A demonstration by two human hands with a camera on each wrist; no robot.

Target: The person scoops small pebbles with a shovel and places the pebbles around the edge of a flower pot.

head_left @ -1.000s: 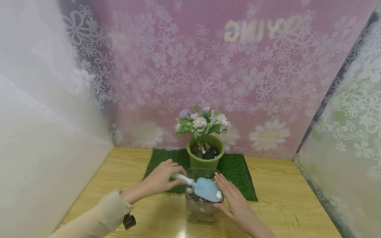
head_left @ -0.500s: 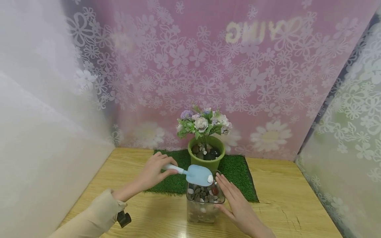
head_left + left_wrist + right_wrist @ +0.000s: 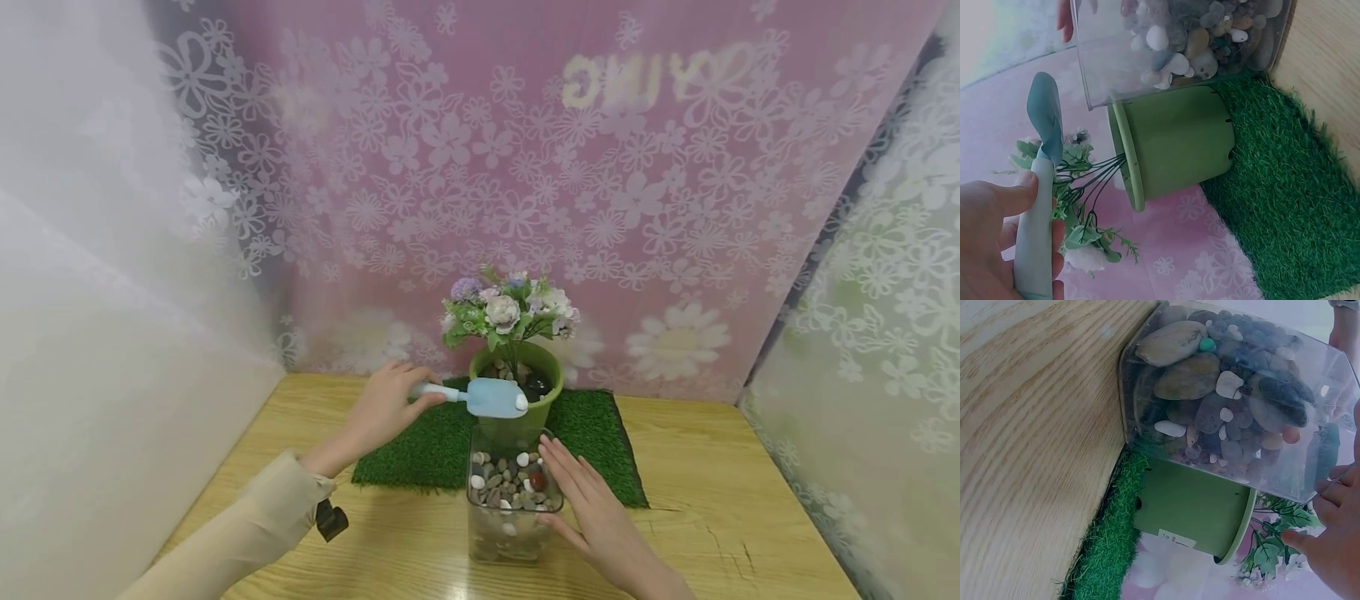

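Near the green pot, a shovel bearing a pebble is grasped by the left hand; the container is touched by the right hand, fingers straight; pebble transfer seems underway; level carrying is called for.

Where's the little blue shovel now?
In the head view, the blue shovel is in the left hand, partly hiding the green pot.

Head view: soft, fairly even light; small glare patch (near edge) on the flat yellow wood-grain tabletop. Wrist views hazier, cool-tinted, detail soft.
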